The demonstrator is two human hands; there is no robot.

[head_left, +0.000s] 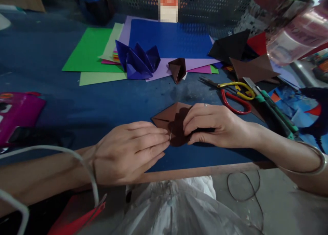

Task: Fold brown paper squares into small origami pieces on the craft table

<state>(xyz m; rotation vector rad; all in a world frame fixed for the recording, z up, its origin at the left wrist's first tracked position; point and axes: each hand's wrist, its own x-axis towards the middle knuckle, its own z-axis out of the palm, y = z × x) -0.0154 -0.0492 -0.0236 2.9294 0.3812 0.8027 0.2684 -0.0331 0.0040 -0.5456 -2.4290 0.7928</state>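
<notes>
A folded brown paper (171, 118) lies flat on the blue table (102, 105) near its front edge. My right hand (217, 125) rests on the paper's right half, fingers curled and pressed down on it. My left hand (128, 151) lies with fingers stretched together, their tips pressing the paper's left fold. Both hands touch the same sheet.
Behind lie a folded purple paper shape (138, 60), a small folded brown piece (178, 69), and a stack of coloured sheets (94, 50). Scissors with red and yellow handles (235, 96) and a green-handled cutter (269, 105) are to the right. A pink object (15, 113) sits left.
</notes>
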